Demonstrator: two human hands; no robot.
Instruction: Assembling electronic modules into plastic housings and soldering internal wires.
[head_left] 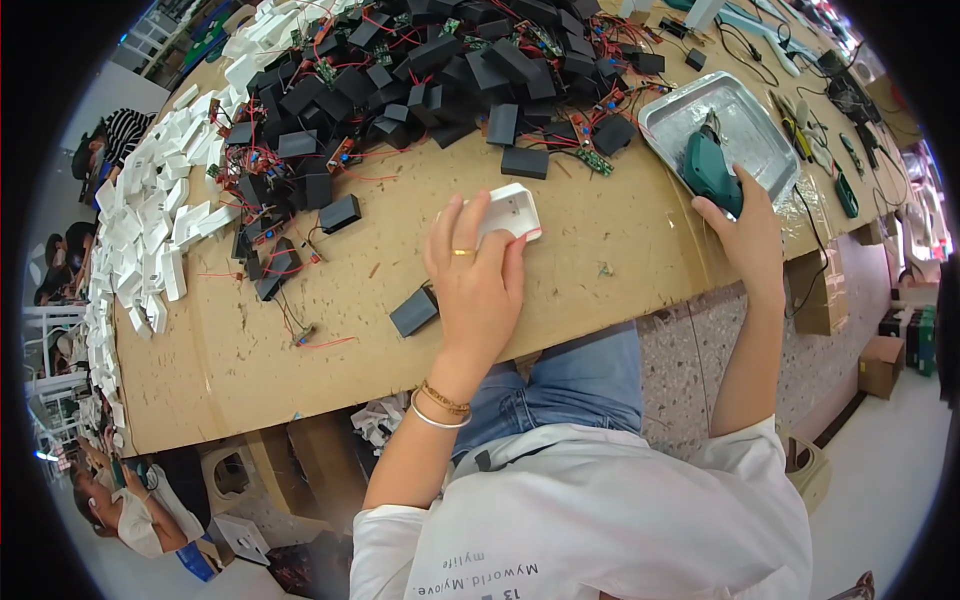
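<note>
My left hand (478, 262) is closed on a small white plastic case (518, 207), its open side up, just above the cardboard-covered table. A bit of red wire shows at the case's near edge by my fingertips. To the right, my right hand (748, 225) grips a green electric screwdriver (708, 172). Its tip points away from me over the metal tray (655, 125). Nearest to my left wrist lies a black box-shaped part (414, 311).
A big heap of black boxes (440, 75) with red wires and small circuit boards covers the far table. White cases (150, 230) pile up at left. Pliers (795, 130) and cables lie right of the tray. Another person (150, 510) sits at lower left.
</note>
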